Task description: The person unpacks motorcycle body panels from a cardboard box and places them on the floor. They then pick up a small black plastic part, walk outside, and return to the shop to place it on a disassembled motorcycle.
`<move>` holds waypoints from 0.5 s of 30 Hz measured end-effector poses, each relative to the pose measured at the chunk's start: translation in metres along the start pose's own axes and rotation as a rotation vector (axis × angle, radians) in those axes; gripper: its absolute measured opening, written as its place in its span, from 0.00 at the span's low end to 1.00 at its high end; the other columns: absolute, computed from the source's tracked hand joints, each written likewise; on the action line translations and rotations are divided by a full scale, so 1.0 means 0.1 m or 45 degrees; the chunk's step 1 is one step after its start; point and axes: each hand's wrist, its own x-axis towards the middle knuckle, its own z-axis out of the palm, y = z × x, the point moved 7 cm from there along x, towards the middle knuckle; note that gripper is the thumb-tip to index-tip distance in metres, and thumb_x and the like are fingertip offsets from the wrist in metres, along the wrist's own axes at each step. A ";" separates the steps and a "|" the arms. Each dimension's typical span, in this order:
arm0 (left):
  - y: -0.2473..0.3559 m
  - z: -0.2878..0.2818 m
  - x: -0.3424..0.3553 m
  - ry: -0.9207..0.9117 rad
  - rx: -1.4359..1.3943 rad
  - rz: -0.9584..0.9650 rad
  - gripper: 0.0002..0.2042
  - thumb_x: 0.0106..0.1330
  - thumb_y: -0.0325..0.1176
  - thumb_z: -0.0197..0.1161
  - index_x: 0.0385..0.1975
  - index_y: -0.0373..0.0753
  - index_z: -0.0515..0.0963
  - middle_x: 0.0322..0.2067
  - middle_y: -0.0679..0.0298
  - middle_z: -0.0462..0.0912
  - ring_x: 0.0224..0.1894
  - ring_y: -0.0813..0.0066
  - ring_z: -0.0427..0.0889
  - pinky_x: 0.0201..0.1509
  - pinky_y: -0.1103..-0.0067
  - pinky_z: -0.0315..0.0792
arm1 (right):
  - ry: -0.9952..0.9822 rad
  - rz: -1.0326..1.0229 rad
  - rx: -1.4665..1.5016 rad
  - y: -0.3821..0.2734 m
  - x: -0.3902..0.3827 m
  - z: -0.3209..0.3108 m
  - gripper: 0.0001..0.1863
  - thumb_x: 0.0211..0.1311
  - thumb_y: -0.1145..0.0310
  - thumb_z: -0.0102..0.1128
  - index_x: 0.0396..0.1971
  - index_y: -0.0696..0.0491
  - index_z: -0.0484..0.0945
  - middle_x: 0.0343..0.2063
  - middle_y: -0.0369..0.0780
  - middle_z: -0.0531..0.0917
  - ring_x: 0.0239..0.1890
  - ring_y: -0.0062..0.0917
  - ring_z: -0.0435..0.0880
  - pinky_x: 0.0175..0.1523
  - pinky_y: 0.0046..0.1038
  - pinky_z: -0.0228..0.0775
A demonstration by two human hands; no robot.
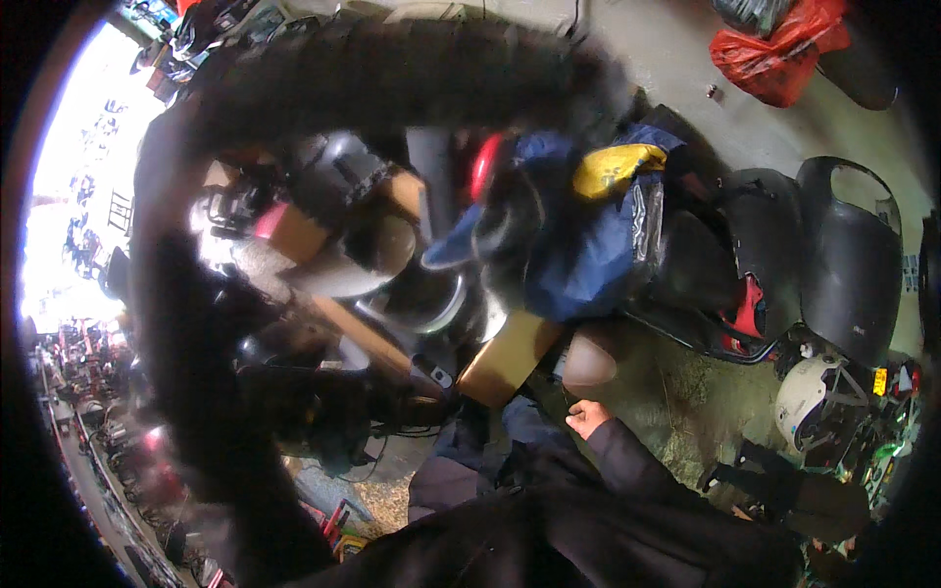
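My right hand is low in the head view, right of my knees, with its fingers curled closed. A thin dark line shows by the fingertips, but I cannot make out what they hold. Just beyond it sits a pale rounded object. To its left a brown box stands tilted in front of my legs. A large, blurred dark band arches from the lower left across the top, close to the camera; whether it is my left sleeve or an object, I cannot tell. My left hand does not show.
Ahead are heaped boxes and parts, and a blue cloth with a yellow patch. At the right stand black moulded panels and a cream helmet. A red plastic bag lies at the far right. Clutter lines the left.
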 end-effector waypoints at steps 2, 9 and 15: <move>0.27 0.22 0.16 0.032 0.089 0.178 0.26 0.48 0.26 0.69 0.51 0.39 0.74 0.42 0.56 0.79 0.46 0.58 0.79 0.52 0.71 0.72 | -0.031 0.039 0.049 0.07 -0.02 0.01 0.15 0.54 0.69 0.66 0.40 0.60 0.78 0.32 0.47 0.85 0.34 0.30 0.85 0.42 0.30 0.76; 0.96 1.24 0.26 0.077 -0.366 -0.058 0.17 0.50 0.30 0.67 0.41 0.38 0.77 0.38 0.57 0.81 0.42 0.59 0.80 0.47 0.69 0.74 | 0.032 0.076 0.020 0.37 -0.04 -0.07 0.16 0.52 0.66 0.67 0.38 0.59 0.79 0.32 0.46 0.85 0.35 0.31 0.85 0.42 0.31 0.76; 1.66 2.47 -0.29 -0.343 -0.502 -0.733 0.09 0.49 0.31 0.64 0.30 0.38 0.80 0.28 0.54 0.82 0.33 0.61 0.82 0.37 0.72 0.74 | 0.007 0.236 -0.013 0.62 -0.12 -0.11 0.18 0.51 0.66 0.68 0.40 0.60 0.79 0.30 0.45 0.85 0.34 0.29 0.85 0.40 0.30 0.77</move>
